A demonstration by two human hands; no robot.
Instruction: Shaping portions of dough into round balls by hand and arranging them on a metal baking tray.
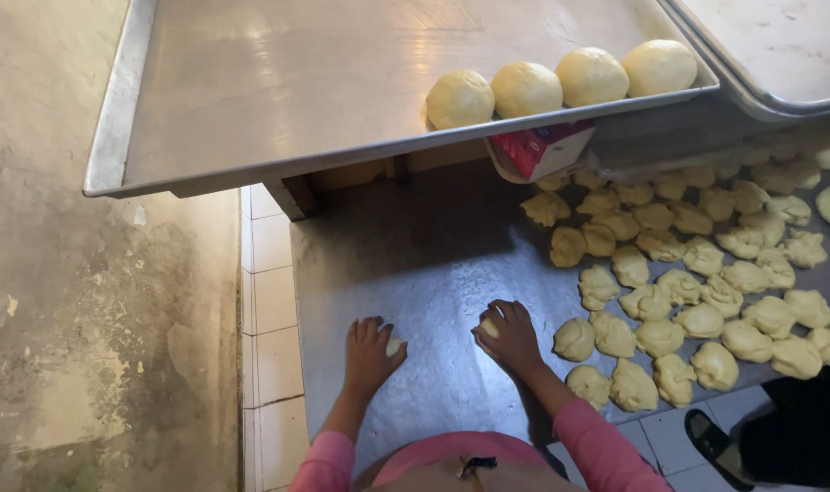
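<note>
My left hand (369,353) is cupped over a pale dough piece (395,347) on the steel worktop (433,264), with only a sliver of dough showing by the thumb. My right hand (509,337) is cupped over a second dough piece (488,327), also pressed to the worktop. Both arms wear pink sleeves. To the right of my right hand lie several rough, unshaped dough pieces (697,273). Above, a metal baking tray (278,91) carries several smooth round dough balls (560,82) in a row along its near right edge.
A second metal tray (779,55) overlaps at the top right. A red and white carton (542,150) sits under the tray's edge. White tiles edge the worktop on the left beside a worn concrete floor (87,319). Another person's dark trousers and sandal (711,442) stand at the bottom right.
</note>
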